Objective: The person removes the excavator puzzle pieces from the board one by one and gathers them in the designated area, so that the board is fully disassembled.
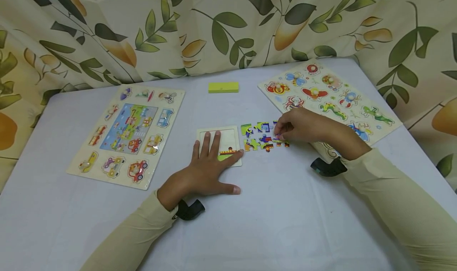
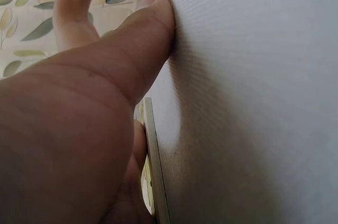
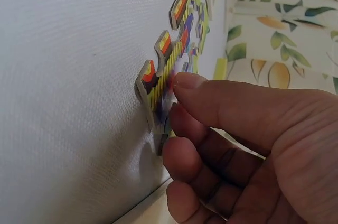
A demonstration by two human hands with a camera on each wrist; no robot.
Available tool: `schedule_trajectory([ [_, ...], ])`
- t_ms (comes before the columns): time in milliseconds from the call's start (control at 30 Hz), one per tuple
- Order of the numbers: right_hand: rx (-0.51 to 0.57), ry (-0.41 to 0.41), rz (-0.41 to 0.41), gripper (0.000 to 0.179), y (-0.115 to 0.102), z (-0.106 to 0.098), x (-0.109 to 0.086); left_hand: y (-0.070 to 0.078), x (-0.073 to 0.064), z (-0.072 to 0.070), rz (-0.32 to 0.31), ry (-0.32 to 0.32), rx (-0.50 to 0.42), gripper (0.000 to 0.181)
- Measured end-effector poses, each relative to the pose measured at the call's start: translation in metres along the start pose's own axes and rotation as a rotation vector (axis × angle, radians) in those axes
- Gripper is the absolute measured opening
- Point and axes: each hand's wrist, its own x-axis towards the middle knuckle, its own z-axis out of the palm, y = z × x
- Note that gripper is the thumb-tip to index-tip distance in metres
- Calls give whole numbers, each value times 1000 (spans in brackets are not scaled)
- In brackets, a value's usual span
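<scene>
Puzzle pieces (image 1: 265, 140) lie between the person's hands. From the left I see a vehicle board (image 1: 125, 124), then the left hand (image 1: 205, 173), fingers spread across a frame (image 1: 228, 138) just beside the pieces. A yellow block (image 1: 223, 87) sits farther back. The right hand (image 1: 301, 126) bends over the rightmost pieces; whether it pinches one, I can't tell. Rightmost lies a bug board (image 1: 331, 97).

Left hand (image 1: 207, 172) is just lying palm-down, fingers splayed, thumb out sideways. Right hand's (image 1: 303, 126) got curled fingers, thumb near the index.
</scene>
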Motion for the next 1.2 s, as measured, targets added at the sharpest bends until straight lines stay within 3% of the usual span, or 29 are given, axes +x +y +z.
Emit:
schedule_trajectory([
  [367,5,65,25,12,-4,-1,1,1,0,0,9,16,-3,93],
  [600,-6,49,13,11,-12,-1,6,-2,-5,1,13,52,-6,97],
  [933,17,57,-61,15,-26,3,15,-31,-28,0,38,152,6,92],
  [1200,64,62,-77,20,-41,6,26,-42,-42,-4,70,140,-59,88],
])
